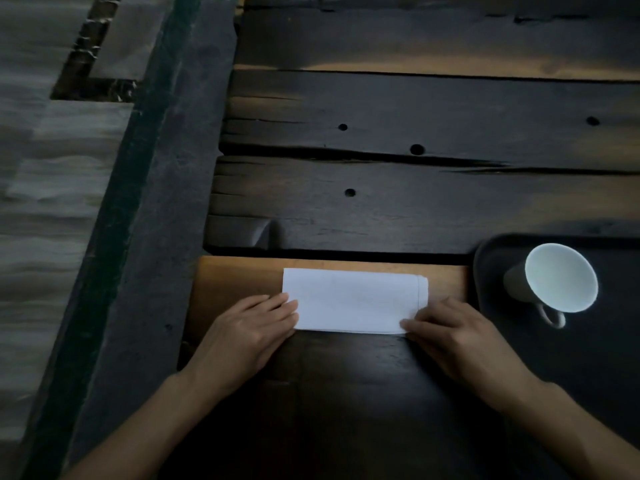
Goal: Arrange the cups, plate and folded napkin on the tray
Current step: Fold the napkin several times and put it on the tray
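A white napkin (355, 299), folded into a long rectangle, lies flat on the dark wooden table in front of me. My left hand (249, 332) rests with its fingertips on the napkin's lower left corner. My right hand (453, 336) pinches the lower right corner. A dark tray (485, 271) sits at the right edge of the view. On it stands a white cup (557, 277), upright and empty, its handle pointing toward me. No plate or other cup is in view.
The table (398, 109) is made of dark rough planks with gaps and small holes. Its left edge (166, 202) drops to a pale floor. The tray runs off the right side of the frame.
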`<state>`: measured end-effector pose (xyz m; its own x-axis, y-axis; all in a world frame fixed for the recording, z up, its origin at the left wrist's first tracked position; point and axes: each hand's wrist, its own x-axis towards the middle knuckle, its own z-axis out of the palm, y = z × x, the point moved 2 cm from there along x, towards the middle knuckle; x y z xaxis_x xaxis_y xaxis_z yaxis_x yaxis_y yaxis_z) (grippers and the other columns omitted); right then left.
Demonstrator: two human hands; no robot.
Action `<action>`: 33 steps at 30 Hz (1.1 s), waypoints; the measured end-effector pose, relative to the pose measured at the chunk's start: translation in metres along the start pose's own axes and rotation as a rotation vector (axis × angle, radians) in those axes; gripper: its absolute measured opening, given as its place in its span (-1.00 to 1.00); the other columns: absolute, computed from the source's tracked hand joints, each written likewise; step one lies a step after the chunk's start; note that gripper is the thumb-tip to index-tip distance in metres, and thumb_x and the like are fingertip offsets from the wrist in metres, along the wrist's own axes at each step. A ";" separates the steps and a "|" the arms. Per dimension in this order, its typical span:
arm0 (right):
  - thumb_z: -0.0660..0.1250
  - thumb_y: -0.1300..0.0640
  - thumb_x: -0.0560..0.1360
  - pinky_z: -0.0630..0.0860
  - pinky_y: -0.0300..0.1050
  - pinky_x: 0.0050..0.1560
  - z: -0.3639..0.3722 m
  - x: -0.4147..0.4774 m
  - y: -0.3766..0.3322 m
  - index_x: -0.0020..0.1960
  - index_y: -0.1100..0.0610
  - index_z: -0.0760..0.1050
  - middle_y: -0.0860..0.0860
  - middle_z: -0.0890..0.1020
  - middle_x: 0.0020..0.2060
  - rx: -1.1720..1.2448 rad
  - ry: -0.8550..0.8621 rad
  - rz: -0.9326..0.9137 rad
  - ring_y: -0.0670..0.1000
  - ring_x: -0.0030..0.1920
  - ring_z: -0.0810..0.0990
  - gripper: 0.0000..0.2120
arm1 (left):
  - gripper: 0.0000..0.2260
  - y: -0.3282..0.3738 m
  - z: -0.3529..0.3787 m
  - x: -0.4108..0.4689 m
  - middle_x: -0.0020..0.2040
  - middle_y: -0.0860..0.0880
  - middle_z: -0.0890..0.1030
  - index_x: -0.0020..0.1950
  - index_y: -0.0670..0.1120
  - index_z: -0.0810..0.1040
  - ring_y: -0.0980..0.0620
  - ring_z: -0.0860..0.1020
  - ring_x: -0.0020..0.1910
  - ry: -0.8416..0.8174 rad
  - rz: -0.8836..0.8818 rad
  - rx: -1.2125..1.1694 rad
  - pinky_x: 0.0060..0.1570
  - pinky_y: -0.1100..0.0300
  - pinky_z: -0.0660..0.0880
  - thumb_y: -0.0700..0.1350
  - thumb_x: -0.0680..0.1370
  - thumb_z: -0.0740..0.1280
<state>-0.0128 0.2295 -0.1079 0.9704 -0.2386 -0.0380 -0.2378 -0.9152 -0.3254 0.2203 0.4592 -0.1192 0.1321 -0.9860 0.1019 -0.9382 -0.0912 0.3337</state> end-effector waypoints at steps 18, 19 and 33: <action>0.21 -0.13 0.58 0.17 0.37 0.52 0.017 -0.019 -0.062 0.46 0.23 0.46 0.15 0.41 0.51 0.027 0.242 0.315 0.19 0.55 0.32 -0.41 | -0.68 0.021 0.022 -0.014 0.44 -0.11 0.53 0.35 -0.18 0.59 -0.04 0.43 0.48 0.161 -0.163 0.032 0.43 -0.16 0.36 -0.08 0.64 0.32; 0.19 -0.13 0.60 0.11 0.33 0.55 0.017 -0.004 -0.072 0.52 0.24 0.37 0.16 0.33 0.55 0.086 0.259 0.311 0.17 0.58 0.26 -0.39 | -0.64 0.024 0.021 -0.004 0.48 -0.11 0.48 0.41 -0.19 0.54 -0.05 0.38 0.52 0.157 -0.175 0.034 0.46 -0.16 0.32 -0.07 0.66 0.27; -0.21 -0.35 0.63 -0.26 0.20 0.58 0.063 0.056 -0.051 0.66 0.00 -0.07 0.07 -0.04 0.65 -0.160 -0.119 0.444 0.07 0.65 -0.07 -0.29 | -0.42 0.018 0.056 0.043 0.67 -0.10 0.03 0.65 -0.14 0.06 -0.03 -0.01 0.65 -0.206 -0.259 0.166 0.57 -0.08 -0.03 0.13 0.70 -0.08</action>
<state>0.0560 0.2831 -0.1528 0.7693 -0.5875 -0.2510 -0.6249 -0.7737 -0.1047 0.1915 0.4072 -0.1609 0.3210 -0.9330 -0.1626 -0.9234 -0.3465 0.1652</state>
